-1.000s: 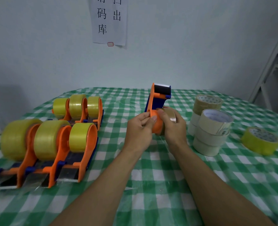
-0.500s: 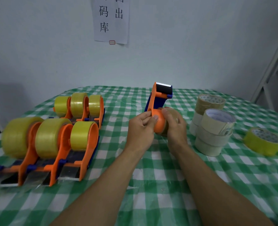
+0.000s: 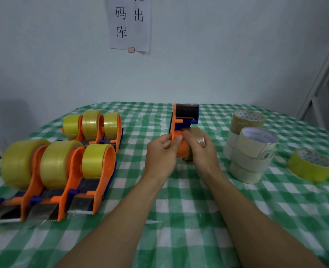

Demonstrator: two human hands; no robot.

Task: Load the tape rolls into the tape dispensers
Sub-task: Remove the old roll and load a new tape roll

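The left hand (image 3: 161, 151) pinches the orange-and-blue plastic tape dispenser (image 3: 183, 120) just above the green-checked counter (image 3: 179, 190); the right hand (image 3: 203, 151) clasps the brown tape roll (image 3: 197, 135) against its hub. Over the last second the dispenser has turned its cutter towards the viewer, which suggests the roll is nearly seated.

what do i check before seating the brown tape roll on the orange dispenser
1. left hand grips the orange-and-blue plastic dispenser: ok
2. right hand holds brown tape roll against orange hub: ok
3. roll fully seated on hub: cannot tell, hands cover it
4. tape end led to toothed cutter: cannot tell
5. cream tape rolls stand apart from right hand: ok
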